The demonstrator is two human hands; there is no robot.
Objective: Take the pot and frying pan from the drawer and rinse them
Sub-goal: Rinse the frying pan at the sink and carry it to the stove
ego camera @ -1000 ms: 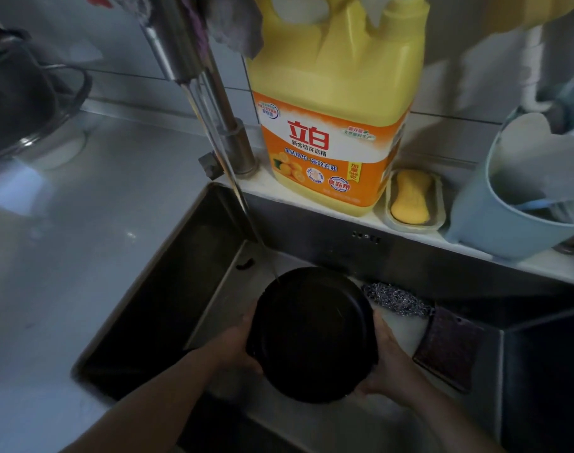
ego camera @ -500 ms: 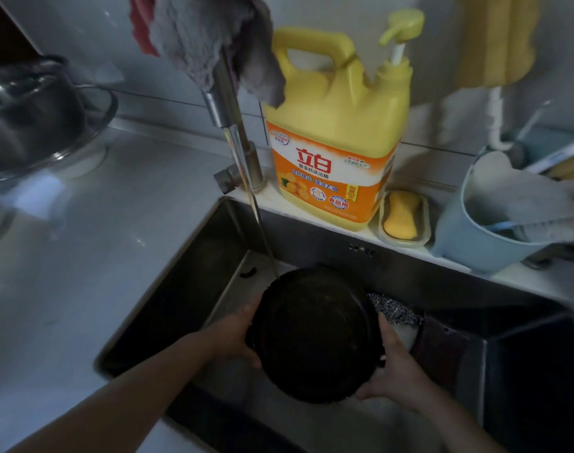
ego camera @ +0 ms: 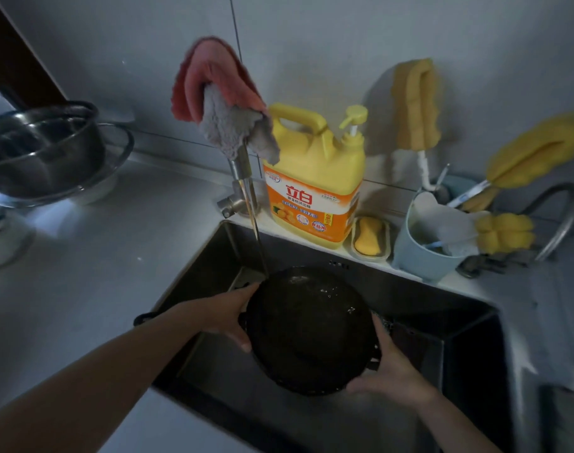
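**Water now pools in the tilted pan**

Both hands clamp the black frying pan (ego camera: 307, 331) over the sink (ego camera: 210, 256): the left hand (ego camera: 228, 313) on its left rim, the right hand (ego camera: 388, 367) on its lower right edge. Compared with a second ago, the pan's grip and place under the faucet (ego camera: 243, 178) are unchanged, but glints of water now show near its far rim, where the thin stream (ego camera: 259, 243) lands. The rinse looks under way, not finished. A steel pot (ego camera: 40, 148) rests at the counter's far left edge, well apart from the sink; whether it has been rinsed cannot be told.
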